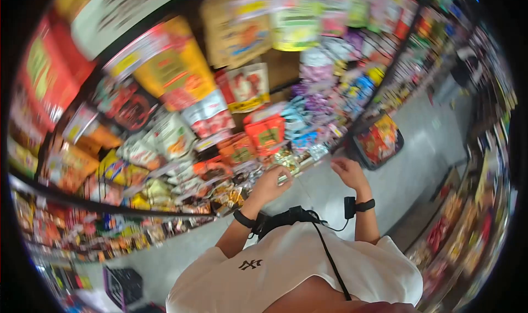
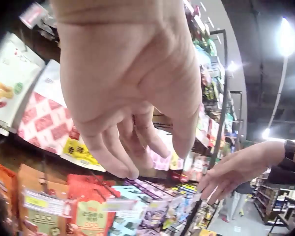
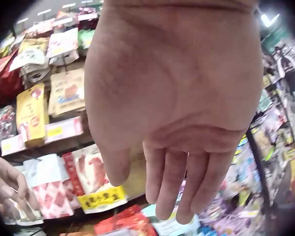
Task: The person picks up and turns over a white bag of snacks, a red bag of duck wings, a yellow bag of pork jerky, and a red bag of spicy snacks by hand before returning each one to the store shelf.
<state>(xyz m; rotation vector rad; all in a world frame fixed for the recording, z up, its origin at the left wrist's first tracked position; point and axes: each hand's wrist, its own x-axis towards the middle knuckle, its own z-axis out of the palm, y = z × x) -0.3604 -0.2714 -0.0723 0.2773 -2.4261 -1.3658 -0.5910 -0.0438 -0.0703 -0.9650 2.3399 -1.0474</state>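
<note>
My left hand [image 1: 270, 185] hovers before the lower rows of hanging snack bags, fingers loosely bent and holding nothing. In the left wrist view, that hand [image 2: 132, 83] hangs palm-on above red pouches [image 2: 91, 209]. My right hand [image 1: 350, 175] is raised to the right, beside a black basket [image 1: 400, 147] with red and orange packs in it. Its fingers hang relaxed in the right wrist view, where the hand [image 3: 172, 98] touches nothing. A red and white pack with a yellow label [image 3: 102, 198] hangs behind it.
Shelves of packaged snacks curve along the left and top; a dark metal rack edge [image 1: 385, 82] runs between sections. Another shelf row [image 1: 451, 236] stands at the right across the grey floor [image 1: 410, 195]. A dark crate [image 1: 124, 285] sits at the lower left.
</note>
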